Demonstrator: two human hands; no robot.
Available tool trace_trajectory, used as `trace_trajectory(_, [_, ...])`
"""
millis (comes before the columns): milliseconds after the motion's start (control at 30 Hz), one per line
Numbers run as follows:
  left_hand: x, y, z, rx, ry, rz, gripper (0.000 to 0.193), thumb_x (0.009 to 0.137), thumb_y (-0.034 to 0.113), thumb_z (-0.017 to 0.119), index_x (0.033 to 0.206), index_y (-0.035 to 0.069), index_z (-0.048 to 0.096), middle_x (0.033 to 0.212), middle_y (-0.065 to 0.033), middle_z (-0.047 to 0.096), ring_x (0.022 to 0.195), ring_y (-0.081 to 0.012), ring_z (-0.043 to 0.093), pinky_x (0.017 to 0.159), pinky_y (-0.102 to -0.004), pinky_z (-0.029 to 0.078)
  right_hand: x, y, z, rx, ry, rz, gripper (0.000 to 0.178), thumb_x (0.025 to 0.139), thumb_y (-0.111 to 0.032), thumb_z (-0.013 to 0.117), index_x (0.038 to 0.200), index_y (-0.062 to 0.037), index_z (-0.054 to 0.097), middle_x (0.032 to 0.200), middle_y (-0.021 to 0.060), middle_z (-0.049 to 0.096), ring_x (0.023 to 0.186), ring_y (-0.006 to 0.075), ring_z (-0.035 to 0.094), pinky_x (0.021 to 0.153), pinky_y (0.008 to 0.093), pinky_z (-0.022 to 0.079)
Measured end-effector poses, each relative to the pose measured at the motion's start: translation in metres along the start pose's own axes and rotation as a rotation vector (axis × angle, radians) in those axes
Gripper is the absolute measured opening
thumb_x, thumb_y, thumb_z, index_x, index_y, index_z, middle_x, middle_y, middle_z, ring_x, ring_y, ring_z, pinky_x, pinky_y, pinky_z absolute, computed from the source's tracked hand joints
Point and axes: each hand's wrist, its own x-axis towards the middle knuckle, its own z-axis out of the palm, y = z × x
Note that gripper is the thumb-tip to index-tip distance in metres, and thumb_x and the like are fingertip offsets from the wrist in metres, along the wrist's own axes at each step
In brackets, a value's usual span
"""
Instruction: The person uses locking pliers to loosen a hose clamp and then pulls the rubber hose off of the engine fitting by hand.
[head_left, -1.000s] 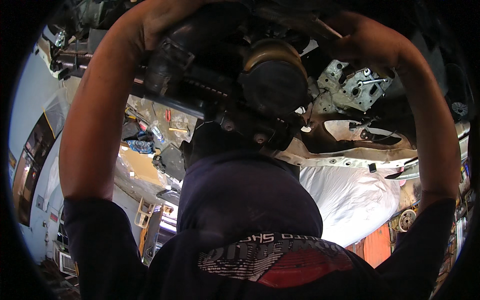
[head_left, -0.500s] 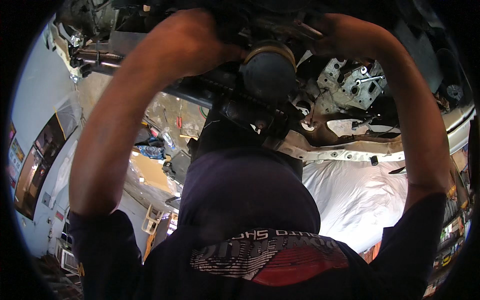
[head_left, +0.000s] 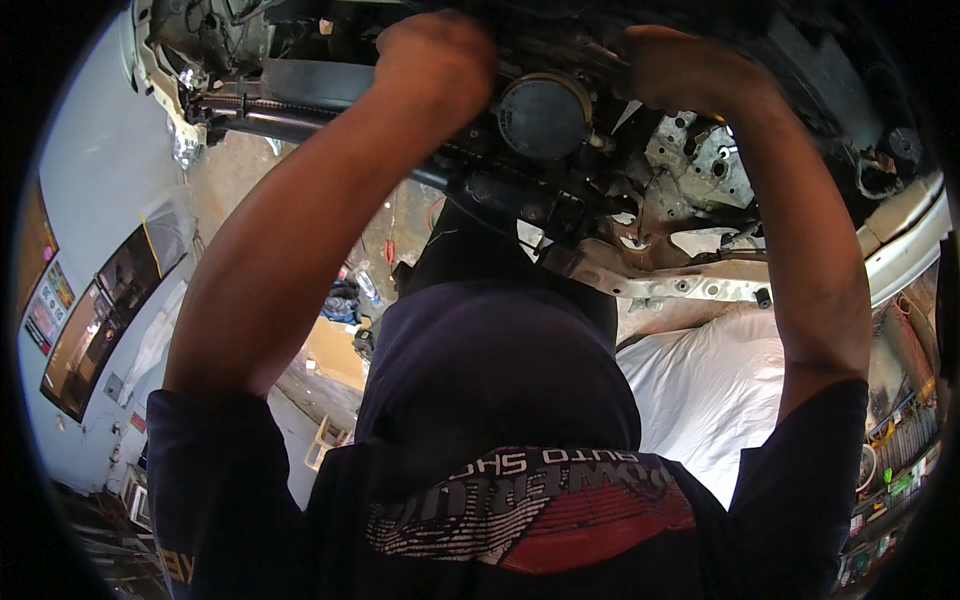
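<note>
Both arms reach up into a vehicle's dark engine bay. My left hand (head_left: 440,60) is just left of a round black cover (head_left: 543,117) with a tan rim; its fingers are hidden in shadow and blurred. On the other side of the cover, my right hand (head_left: 685,70) is curled among dark parts. A thin rod-like piece (head_left: 605,52) lies by its fingertips, and what the hand grips cannot be made out. Below the cover runs a black crossmember (head_left: 515,200). A grey metal bracket plate with holes (head_left: 690,165) sits below the right hand.
A pale body rail (head_left: 680,280) crosses in front of my torso on the right, with a white sheet (head_left: 710,390) beneath. Red-handled pliers (head_left: 389,252) and a bottle (head_left: 367,285) lie on the floor. A long dark tube (head_left: 280,118) extends left. Crowded shelving (head_left: 890,480) stands far right.
My left hand has moved up and right, away from the round cover's edge. My right hand stays near its place. The whole view has shifted slightly.
</note>
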Motion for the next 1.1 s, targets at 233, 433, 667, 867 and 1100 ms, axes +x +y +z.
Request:
trace_trajectory(233, [0.02,-0.04,-0.023,-0.655,-0.389,-0.229,0.03,0.085,0.026,0.071,0.107,0.008,0.079,0.113,-0.0162,0.077,0.107,-0.0279,0.073,0.09,-0.0407,0.057,0.021,0.02,-0.024,-0.063,-0.408,-0.124,0.024,0.091,-0.022,0.065,0.095,0.0,0.073,0.09,0.0122,0.075,0.078,0.0235,0.07,0.069,0.0407,0.055])
trace_trajectory(433, [0.011,0.003,-0.039,-0.103,-0.335,-0.169,0.023,0.088,0.019,0.066,0.104,0.008,0.078,0.11,-0.02,0.075,0.107,-0.0356,0.073,0.094,-0.0461,0.059,-0.009,-0.017,-0.037,-0.051,-0.279,0.048,0.024,0.089,-0.019,0.062,0.093,0.0007,0.076,0.088,0.0147,0.075,0.074,0.028,0.071,0.066,0.0447,0.057])
trace_trajectory(667, [0.019,-0.016,-0.043,-0.226,-0.496,-0.09,0.028,0.089,0.023,0.067,0.107,0.005,0.079,0.108,-0.0192,0.076,0.101,-0.0321,0.074,0.089,-0.0407,0.059,0.028,0.018,-0.003,-0.054,-0.342,0.033,0.023,0.092,-0.015,0.062,0.102,-0.0012,0.077,0.094,0.0138,0.077,0.081,0.027,0.074,0.07,0.0479,0.057])
trace_trajectory(867, [0.004,-0.013,-0.018,-0.326,-0.32,-0.159,0.034,0.082,0.03,0.075,0.107,0.005,0.078,0.108,-0.021,0.076,0.1,-0.0354,0.074,0.092,-0.0421,0.059,-0.022,-0.035,-0.053,-0.233,-0.328,0.009,0.028,0.094,-0.021,0.06,0.109,-0.0069,0.079,0.104,0.019,0.078,0.086,0.0292,0.074,0.077,0.049,0.057])
trace_trajectory(1100, [-0.008,-0.004,-0.023,-0.53,-0.33,-0.378,0.04,0.082,0.03,0.079,0.112,0.005,0.076,0.121,-0.0197,0.074,0.113,-0.0335,0.072,0.097,-0.0441,0.057,0.006,0.007,0.007,-0.171,0.107,-0.068,0.028,0.088,-0.006,0.062,0.114,0.0,0.069,0.103,0.0224,0.074,0.095,0.0364,0.075,0.078,0.0465,0.061])
